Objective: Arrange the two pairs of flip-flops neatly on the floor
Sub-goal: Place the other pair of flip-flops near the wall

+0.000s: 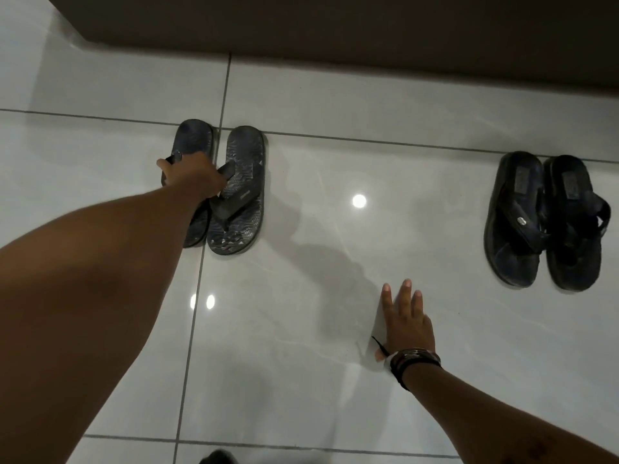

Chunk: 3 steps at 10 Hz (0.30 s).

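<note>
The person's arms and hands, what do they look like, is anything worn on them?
Both forearms are bare, with no sleeves in view. The right hand has a stack of dark bracelets at the wrist, with a thin black cord end sticking out. The left hand shows nothing worn.

Setting: indoor, likely a home, room type not determinable. Evidence: glossy pale large-format floor tiles [335,105] with grey grout lines, ceiling-light reflections [359,200], dark brown wall or furniture panel [368,28] along the far edge.
</note>
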Tool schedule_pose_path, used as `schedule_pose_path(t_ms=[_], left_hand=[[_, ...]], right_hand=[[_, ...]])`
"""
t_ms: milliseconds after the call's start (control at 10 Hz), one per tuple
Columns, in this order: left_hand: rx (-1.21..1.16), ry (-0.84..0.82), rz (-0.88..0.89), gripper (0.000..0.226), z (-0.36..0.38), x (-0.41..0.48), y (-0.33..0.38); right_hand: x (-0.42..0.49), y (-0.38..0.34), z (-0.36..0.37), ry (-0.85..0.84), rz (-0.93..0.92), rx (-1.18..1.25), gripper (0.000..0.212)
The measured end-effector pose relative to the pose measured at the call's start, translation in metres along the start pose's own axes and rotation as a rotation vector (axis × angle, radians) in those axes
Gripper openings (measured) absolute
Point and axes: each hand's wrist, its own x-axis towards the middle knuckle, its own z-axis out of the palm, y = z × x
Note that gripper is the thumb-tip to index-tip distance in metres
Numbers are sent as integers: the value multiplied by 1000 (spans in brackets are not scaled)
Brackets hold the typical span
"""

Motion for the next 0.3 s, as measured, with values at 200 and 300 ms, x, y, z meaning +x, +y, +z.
schedule_pose_path(t_ms=[200, 300], left_hand=[[-50, 49, -37, 55, -9, -32, -2], [-109, 129, -98, 45, -27, -61, 8]], right_hand=[[-5, 0, -8, -25, -5, -1, 111], [-3, -2, -30, -117, 12, -8, 101]])
